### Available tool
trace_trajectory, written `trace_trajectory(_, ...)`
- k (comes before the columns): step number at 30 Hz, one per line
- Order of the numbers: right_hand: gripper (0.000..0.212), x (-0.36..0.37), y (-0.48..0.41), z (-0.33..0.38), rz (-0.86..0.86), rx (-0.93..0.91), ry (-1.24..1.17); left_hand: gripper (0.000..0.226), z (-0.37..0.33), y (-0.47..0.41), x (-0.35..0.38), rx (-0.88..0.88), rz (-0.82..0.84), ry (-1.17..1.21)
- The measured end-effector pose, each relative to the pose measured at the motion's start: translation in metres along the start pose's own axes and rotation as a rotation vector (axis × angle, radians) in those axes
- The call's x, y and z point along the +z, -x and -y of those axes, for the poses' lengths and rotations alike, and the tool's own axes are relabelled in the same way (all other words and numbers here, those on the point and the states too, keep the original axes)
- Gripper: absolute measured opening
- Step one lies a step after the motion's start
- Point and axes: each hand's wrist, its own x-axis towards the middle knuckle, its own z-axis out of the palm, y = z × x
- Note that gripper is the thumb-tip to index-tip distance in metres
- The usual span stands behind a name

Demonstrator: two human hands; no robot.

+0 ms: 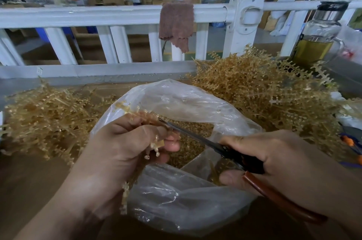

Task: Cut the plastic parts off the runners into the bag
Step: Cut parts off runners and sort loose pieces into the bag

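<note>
My left hand (125,142) grips a translucent amber runner (135,112) with small parts on it, held over the open clear plastic bag (186,100). My right hand (274,157) holds scissors (195,136) with dark blades and a reddish-brown handle; the blade tips reach the runner just above my left fingers. Inside the bag lies a heap of small amber cut parts (188,142). Part of the runner hangs below my left palm.
A pile of amber runners (264,91) lies at the right and another pile of runners (45,116) at the left on the brown table. A white fence (109,14) with a pink rag (176,24) stands behind. A glass bottle (319,34) sits far right.
</note>
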Motion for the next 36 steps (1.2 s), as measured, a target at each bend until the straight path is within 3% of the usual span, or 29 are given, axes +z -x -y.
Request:
trace_trajectory(16,0.068,0.000,0.001,0.002,-0.064,-0.020,0.012,0.020,0.012,-0.004,-0.017,0.053,0.113,-0.032)
trace_trajectory(36,0.059,0.004,-0.001,0.001,-0.097,-0.040,0.033,0.010,-0.005,0.004,0.006,-0.014,0.026,-0.027)
